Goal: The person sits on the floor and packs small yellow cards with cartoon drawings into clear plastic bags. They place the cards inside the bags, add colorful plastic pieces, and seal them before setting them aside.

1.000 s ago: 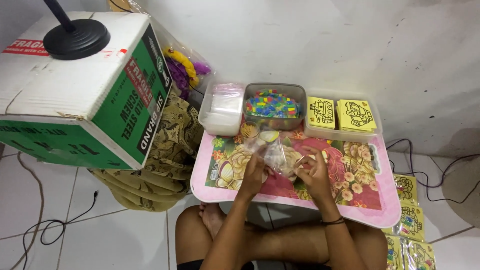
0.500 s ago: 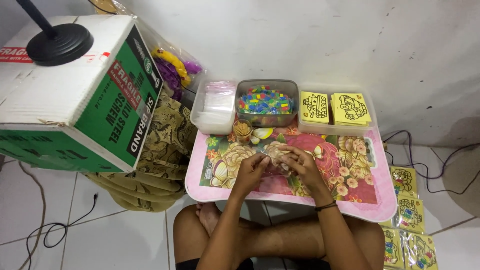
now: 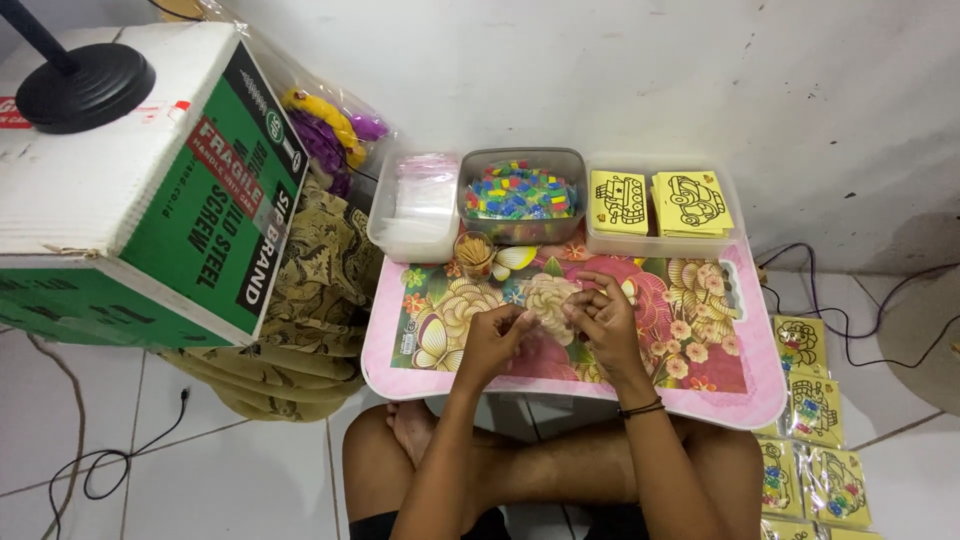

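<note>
My left hand (image 3: 497,338) and my right hand (image 3: 603,318) are close together over the middle of a pink flowered lap table (image 3: 740,392). Their fingertips pinch a small clear plastic bag (image 3: 549,298) held low against the table; it is see-through and its contents are hard to make out. Just beyond the hands stands a small cup of thin sticks (image 3: 474,252). At the table's far edge sit three clear tubs: one with clear bags (image 3: 418,205), one with small colourful pieces (image 3: 520,192), one with yellow picture cards (image 3: 660,203).
A big green and white cardboard box (image 3: 150,200) with a black round stand base (image 3: 85,85) on top stands at the left, over a patterned cloth (image 3: 310,300). Packed yellow cards (image 3: 812,440) lie on the floor at right. Cables run across the white tiles.
My hands have drawn closer together and lowered the clear bag from a raised, spread hold down to the table. The view has shifted slightly.
</note>
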